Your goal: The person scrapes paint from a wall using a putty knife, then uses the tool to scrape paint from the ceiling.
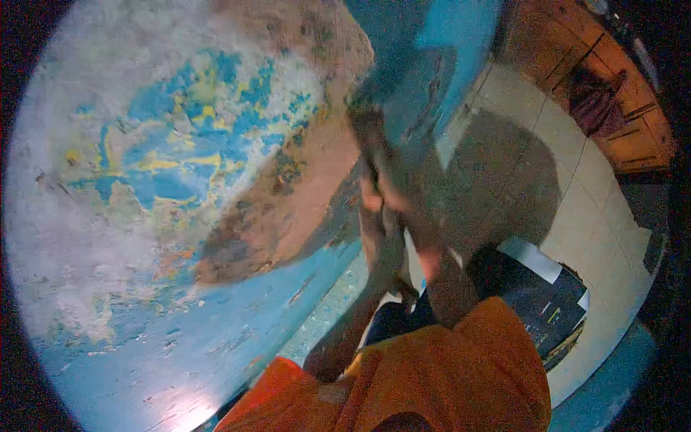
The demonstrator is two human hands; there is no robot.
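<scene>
Here, raising left hand and right hand together beside peeling blue-painted plaster wall; blurring, grip impossible to tell.

My left hand and right hand are raised close together against the wall, both too blurred to show their grip. The wall's blue paint is flaked away to yellow and bare brown patches. My orange sleeves fill the bottom. Dark sheets lie on the pale tiled floor.
</scene>
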